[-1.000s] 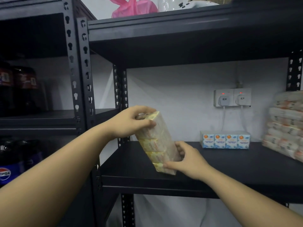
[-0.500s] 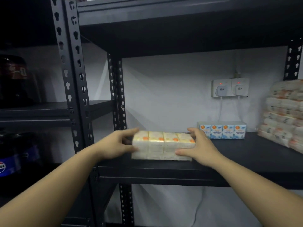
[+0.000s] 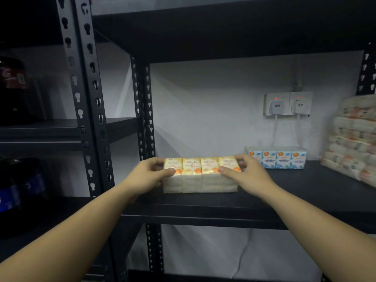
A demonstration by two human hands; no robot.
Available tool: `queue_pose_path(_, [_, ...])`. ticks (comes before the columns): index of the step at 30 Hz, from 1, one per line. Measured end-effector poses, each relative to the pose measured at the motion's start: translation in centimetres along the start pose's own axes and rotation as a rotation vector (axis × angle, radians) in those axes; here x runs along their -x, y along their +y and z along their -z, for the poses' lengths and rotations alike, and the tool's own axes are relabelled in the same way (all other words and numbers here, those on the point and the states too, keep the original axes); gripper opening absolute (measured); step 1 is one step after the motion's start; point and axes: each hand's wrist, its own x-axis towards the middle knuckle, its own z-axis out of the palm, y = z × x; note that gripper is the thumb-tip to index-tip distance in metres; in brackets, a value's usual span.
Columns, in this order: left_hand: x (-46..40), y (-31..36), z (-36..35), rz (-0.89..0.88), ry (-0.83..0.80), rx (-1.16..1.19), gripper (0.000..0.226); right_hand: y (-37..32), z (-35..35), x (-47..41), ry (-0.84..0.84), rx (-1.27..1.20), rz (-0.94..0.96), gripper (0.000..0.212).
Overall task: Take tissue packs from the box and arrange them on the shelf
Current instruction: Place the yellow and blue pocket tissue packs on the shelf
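Observation:
A yellow tissue pack bundle (image 3: pixel 200 176) lies flat and level on the black shelf (image 3: pixel 295 192), near its left front. My left hand (image 3: pixel 149 176) grips its left end, thumb on the top face. My right hand (image 3: pixel 247 174) grips its right end, thumb on top and fingers behind. A blue tissue pack bundle (image 3: pixel 276 158) stands at the back of the same shelf, just right of my right hand. A tall stack of wrapped tissue packs (image 3: pixel 355 139) fills the shelf's right end. The box is out of view.
A black slotted upright (image 3: pixel 89 98) stands left of the bundle. Dark soda bottles (image 3: pixel 14 90) sit on the neighbouring rack to the left. Two wall sockets (image 3: pixel 288 103) with plugs and hanging cords are on the white wall behind the shelf.
The yellow bundle went from tilted on end to lying flat on the shelf, and has since been pushed a little deeper. Both hands stayed on its ends.

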Motion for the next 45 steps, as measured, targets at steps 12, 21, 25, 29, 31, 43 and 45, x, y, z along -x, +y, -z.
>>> queue_pose_path(12, [0.6,0.5,-0.5,-0.178,-0.054,0.052,0.051,-5.4,1.1,-0.6,-0.297,0.419,0.196,0.056])
queue_pose_path(21, [0.1,3.0,-3.2,-0.143,-0.032,0.195,0.102,-8.9,-0.4,-2.5,-0.204,-0.112,0.146,0.095])
queue_pose_path(25, [0.6,3.7,-4.0,-0.124,-0.242,0.194,0.062,-7.8,0.4,-2.1,-0.204,-0.312,0.128,0.111])
queue_pose_path(29, [-0.1,5.1,-3.9,-0.208,-0.213,0.097,0.048,-7.1,3.6,-1.4,-0.100,-0.251,0.235,0.107])
queue_pose_path(31, [-0.6,5.8,-3.9,-0.260,-0.202,0.013,0.046,-6.7,5.1,-1.2,-0.104,-0.171,0.278,0.091])
queue_pose_path(43, [-4.0,6.0,-6.6,-0.406,-0.373,-0.804,0.053,3.2,5.0,-0.3,-0.224,0.175,0.027,0.063])
queue_pose_path(45, [-4.3,5.7,-7.6,-0.428,-0.396,-0.871,0.054,4.1,4.9,-0.2,-0.225,0.208,0.026,0.062])
